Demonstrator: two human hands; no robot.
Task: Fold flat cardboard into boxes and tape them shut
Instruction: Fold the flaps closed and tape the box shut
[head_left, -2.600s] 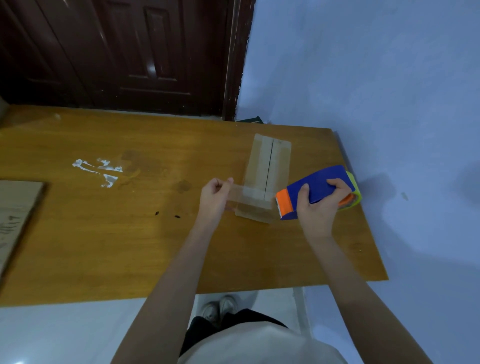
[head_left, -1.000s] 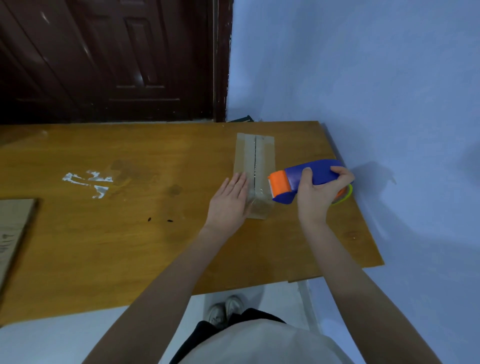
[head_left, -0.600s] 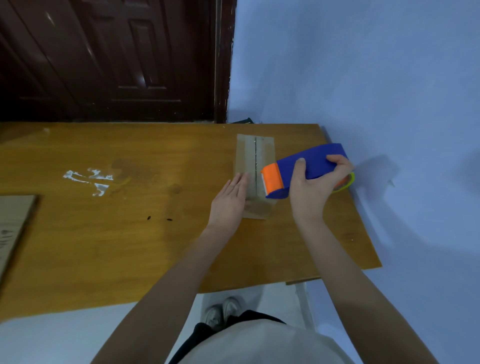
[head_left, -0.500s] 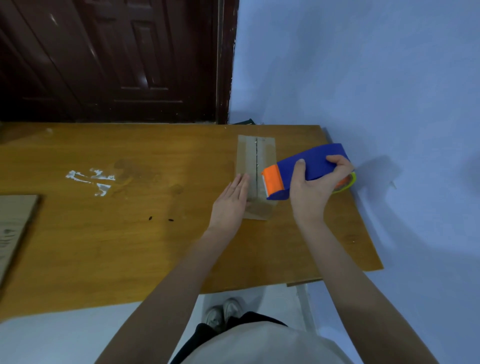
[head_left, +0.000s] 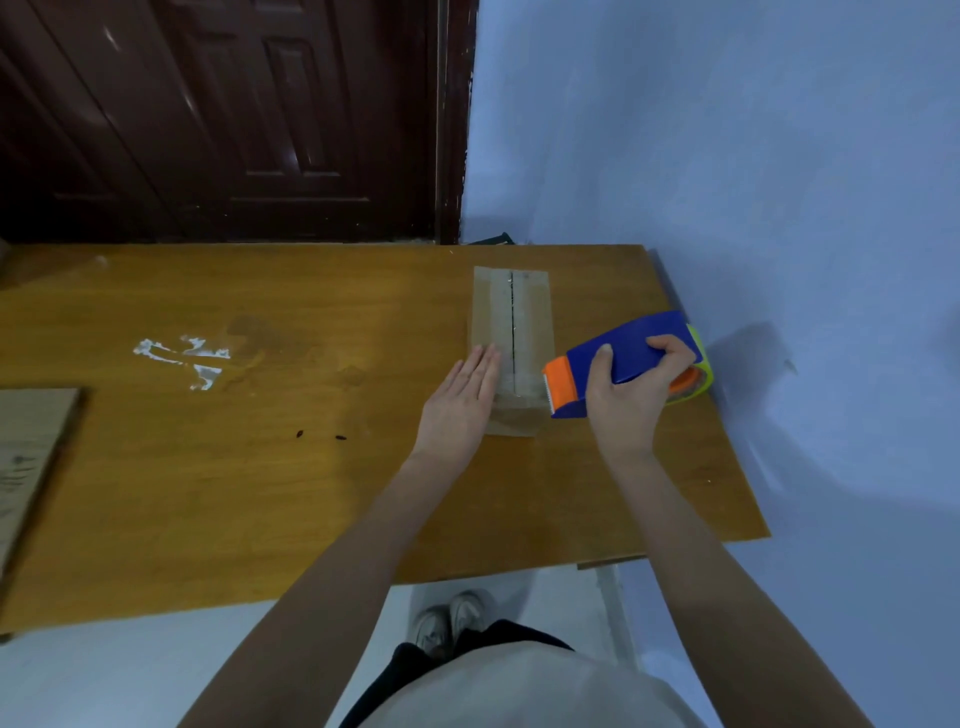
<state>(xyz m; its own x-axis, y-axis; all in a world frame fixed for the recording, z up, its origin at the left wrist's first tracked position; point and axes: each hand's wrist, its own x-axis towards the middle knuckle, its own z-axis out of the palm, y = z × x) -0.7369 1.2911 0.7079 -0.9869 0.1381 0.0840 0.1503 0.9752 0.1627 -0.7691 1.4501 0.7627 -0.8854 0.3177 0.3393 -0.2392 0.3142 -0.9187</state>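
Observation:
A long narrow cardboard box (head_left: 530, 317) lies on the wooden table (head_left: 260, 467), its top flaps meeting along a dark centre seam. My left hand (head_left: 460, 402) lies flat with straight fingers on the box's near left part. My right hand (head_left: 631, 397) grips a blue and orange tape dispenser (head_left: 628, 361), whose orange end sits at the box's near right edge. A strip of clear tape (head_left: 522, 387) runs across the near end of the box.
Flat cardboard (head_left: 26, 457) lies at the table's left edge. White smears (head_left: 182, 356) mark the tabletop. A dark wooden door (head_left: 223, 114) stands behind the table and a blue wall (head_left: 753, 156) borders its right side. My shoes (head_left: 449, 618) show below the front edge.
My left hand went from pinching the tape end to lying flat on the box. The dispenser moved from over the seam back right to the box's right edge.

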